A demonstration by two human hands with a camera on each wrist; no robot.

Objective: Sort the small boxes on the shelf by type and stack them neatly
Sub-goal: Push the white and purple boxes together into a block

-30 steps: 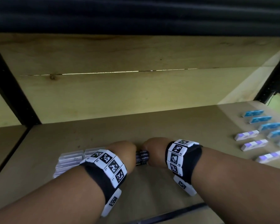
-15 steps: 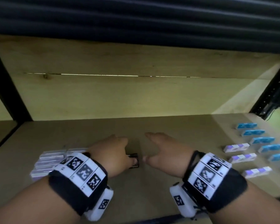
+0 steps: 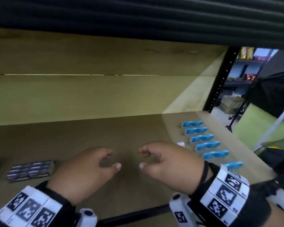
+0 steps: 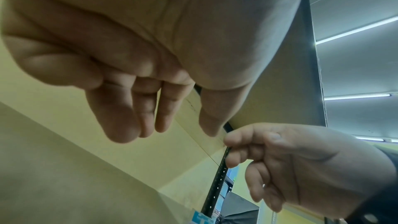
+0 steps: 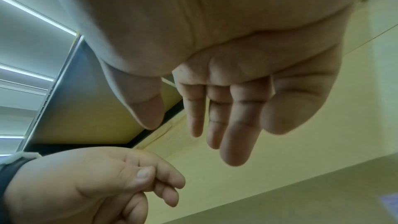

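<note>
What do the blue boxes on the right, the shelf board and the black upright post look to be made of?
Blue boxes: probably printed cardboard, with crisp folded edges and white lettering; finish too blurred to tell.
Shelf board: seems unfinished fibreboard or plywood, matte tan, with no clear grain.
Black upright post: likely painted metal, given the row of punched holes.

The head camera is looking forward and down into the brown wooden shelf (image 3: 138,128) from above both hands. Each wrist camera is sitting close under its own palm, facing along the fingers and upward; both are sharing the opposite hand and the pale back wall.
</note>
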